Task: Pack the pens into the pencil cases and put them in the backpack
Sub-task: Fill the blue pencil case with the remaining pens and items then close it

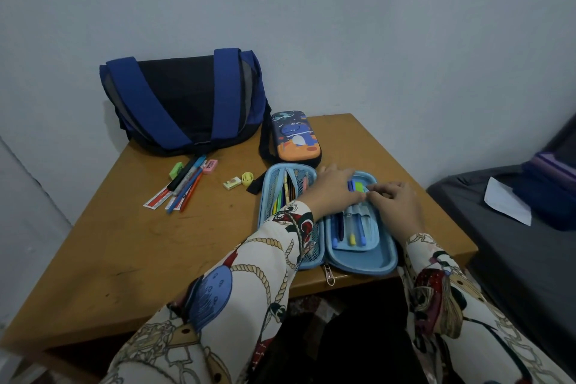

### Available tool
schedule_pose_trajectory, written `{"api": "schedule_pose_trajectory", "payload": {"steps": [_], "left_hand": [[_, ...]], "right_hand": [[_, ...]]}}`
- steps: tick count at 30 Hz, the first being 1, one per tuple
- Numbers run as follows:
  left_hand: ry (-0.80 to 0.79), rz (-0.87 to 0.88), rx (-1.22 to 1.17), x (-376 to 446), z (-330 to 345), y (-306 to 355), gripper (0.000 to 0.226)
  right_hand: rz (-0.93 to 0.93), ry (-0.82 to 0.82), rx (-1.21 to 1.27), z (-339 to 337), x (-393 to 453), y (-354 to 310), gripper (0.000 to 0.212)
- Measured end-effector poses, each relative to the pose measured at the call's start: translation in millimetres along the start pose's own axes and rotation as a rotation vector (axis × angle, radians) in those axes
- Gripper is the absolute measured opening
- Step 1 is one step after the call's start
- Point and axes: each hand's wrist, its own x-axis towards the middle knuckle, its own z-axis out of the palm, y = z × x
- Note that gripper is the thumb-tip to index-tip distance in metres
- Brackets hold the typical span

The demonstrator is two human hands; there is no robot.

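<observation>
The open pencil case (327, 218) is laid flat at the near edge of the surface (124, 243), so its pen loops are exposed. Both hands are brought together over its right half: the left hand (333, 187) is spread flat, apparently steadying it, while the right hand (394, 201) appears to pinch a pen there. More pens (187, 184) are left loose before the backpack (184, 103).

A wooden tabletop (131, 246) carries a blue backpack (184, 106), a closed dinosaur pencil case (295, 142), an open blue pencil case (361, 262), loose pens (187, 184), and erasers (232, 183).

Both hands, left hand (335, 185) and right hand (394, 201), rest inside the open pencil case (361, 262).
</observation>
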Motion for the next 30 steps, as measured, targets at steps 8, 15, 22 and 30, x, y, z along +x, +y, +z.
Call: {"api": "schedule_pose_trajectory", "payload": {"steps": [8,15,22,30], "left_hand": [[0.614,-0.15,-0.283,-13.6,-55.6,-57.9,0.031],[0.65,-0.553,0.341,-48.7,-96.8,-152.1,0.039],[0.48,-0.635,0.383,-63.0,-87.5,-188.6,0.049],[0.487,-0.477,0.492,-65.1,-65.2,-172.8,0.041]], "right_hand": [[0.018,0.002,0.017,0.0,-0.6,0.1,0.007],[0.01,0.015,0.003,0.3,-0.6,-0.7,0.011],[0.01,0.017,-0.007,0.0,-1.2,-2.0,0.012],[0.016,0.014,-0.008,0.9,-0.2,0.2,0.012]]}}
